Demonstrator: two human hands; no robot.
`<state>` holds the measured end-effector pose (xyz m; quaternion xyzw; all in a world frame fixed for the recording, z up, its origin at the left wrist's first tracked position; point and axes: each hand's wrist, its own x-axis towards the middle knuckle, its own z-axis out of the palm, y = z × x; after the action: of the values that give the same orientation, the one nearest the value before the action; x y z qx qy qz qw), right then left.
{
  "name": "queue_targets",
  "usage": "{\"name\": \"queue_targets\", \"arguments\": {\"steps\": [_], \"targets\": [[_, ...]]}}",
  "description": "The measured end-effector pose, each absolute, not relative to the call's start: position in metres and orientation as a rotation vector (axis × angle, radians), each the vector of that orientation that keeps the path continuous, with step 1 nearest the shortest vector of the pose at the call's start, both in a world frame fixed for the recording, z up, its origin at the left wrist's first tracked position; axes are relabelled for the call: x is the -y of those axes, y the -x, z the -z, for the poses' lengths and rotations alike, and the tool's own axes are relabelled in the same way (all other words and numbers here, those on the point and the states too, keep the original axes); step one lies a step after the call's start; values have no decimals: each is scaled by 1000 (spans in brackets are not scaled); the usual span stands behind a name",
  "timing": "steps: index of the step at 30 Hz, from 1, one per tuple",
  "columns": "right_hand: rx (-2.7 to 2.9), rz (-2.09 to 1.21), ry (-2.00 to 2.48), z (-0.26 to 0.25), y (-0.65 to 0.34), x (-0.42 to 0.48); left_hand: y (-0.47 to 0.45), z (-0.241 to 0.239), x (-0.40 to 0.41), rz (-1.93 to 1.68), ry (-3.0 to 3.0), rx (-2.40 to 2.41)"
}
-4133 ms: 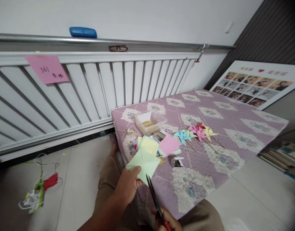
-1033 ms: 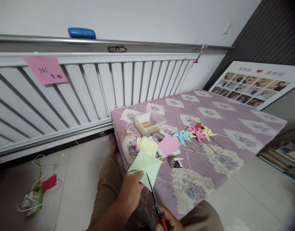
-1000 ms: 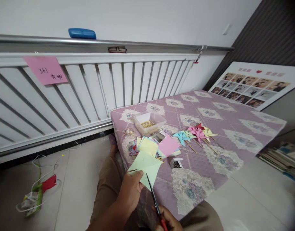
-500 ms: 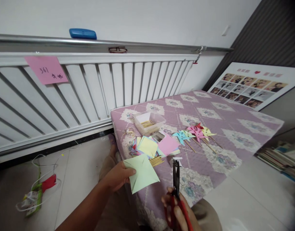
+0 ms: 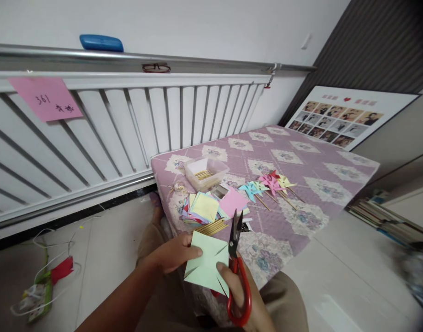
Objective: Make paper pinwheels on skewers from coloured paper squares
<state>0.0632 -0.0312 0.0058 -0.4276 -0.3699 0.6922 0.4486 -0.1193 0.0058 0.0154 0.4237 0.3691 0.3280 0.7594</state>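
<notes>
A pale green paper square (image 5: 207, 263), slit inward from its corners, is pinched at its left edge by my left hand (image 5: 177, 252). My right hand (image 5: 244, 288) holds red-handled scissors (image 5: 245, 299), whose dark blades point up and stand slightly apart. The right thumb also presses on the paper's right side, so both hands touch it. Beyond the paper lie thin wooden sticks (image 5: 211, 228), a stack of coloured paper squares (image 5: 203, 208) and a pink paper square (image 5: 234, 202). The fingers behind the paper are hidden.
Finished paper pinwheels (image 5: 272, 183) lie on the purple floral tablecloth (image 5: 263, 230). A clear plastic box (image 5: 206, 174) holds more sticks. Behind the table runs a white radiator (image 5: 184, 110). A power strip (image 5: 40, 302) with cables is on the floor at left.
My right hand has moved left with the scissors, and its thumb now rests on the green paper. The paper has turned and shifted slightly right. The whole view has swung a little right.
</notes>
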Motion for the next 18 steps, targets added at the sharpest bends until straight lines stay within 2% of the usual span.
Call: {"name": "queue_targets", "arguments": {"steps": [6,13,18], "targets": [[803,-1569,1076,-6,-61,26,91,9,21,-1004,-532,-552],[885,-1405,1133,-10,-59,21,50,12,37,-1222,-395,-709],[1101,-1205,1300,7,-68,17,47,2,25,-1197,-353,-787]]}}
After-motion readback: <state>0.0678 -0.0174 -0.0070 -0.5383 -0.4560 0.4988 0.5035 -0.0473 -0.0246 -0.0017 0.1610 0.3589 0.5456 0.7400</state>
